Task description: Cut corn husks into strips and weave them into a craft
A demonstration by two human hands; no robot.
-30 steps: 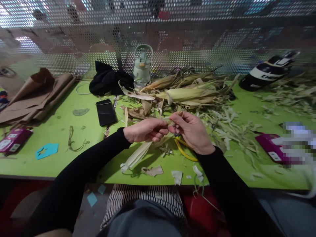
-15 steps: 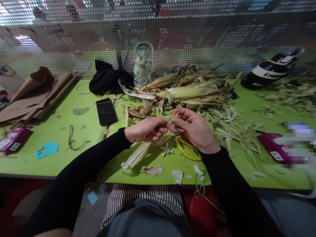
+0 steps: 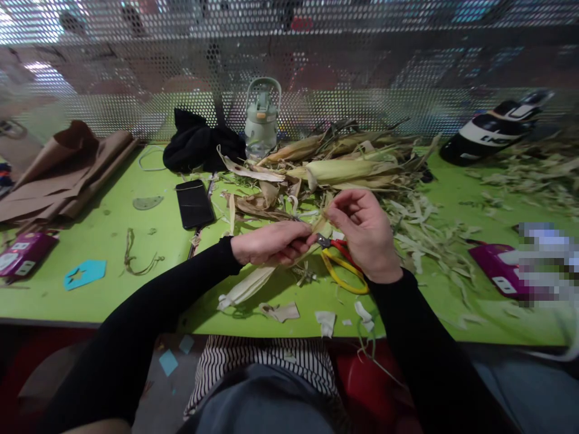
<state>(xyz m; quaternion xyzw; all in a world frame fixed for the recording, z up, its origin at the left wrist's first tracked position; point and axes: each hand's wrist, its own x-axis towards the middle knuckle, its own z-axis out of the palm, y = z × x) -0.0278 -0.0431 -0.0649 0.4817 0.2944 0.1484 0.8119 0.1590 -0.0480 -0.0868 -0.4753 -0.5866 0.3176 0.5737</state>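
My left hand [image 3: 270,242] is closed around a pale dried corn husk [image 3: 246,286] that trails down and left onto the green table [image 3: 108,253]. My right hand [image 3: 366,232] pinches the top of the same husk, just above my left hand, and pulls a thin strip up. Scissors with yellow and red handles [image 3: 341,265] lie on the table right under my right hand. A pile of unhusked corn cobs [image 3: 344,166] lies just behind both hands.
A black phone [image 3: 194,205], a black cloth [image 3: 199,147] and a pale green bottle [image 3: 261,117] stand behind left. Brown paper [image 3: 63,175] lies far left, a shoe [image 3: 493,129] far right. Husk scraps [image 3: 429,229] litter the right; a perforated metal screen [image 3: 362,72] closes the back.
My right hand has lifted and moved slightly away from my left hand, drawing a strip of husk upward. The scissors' red handle now shows beneath it.
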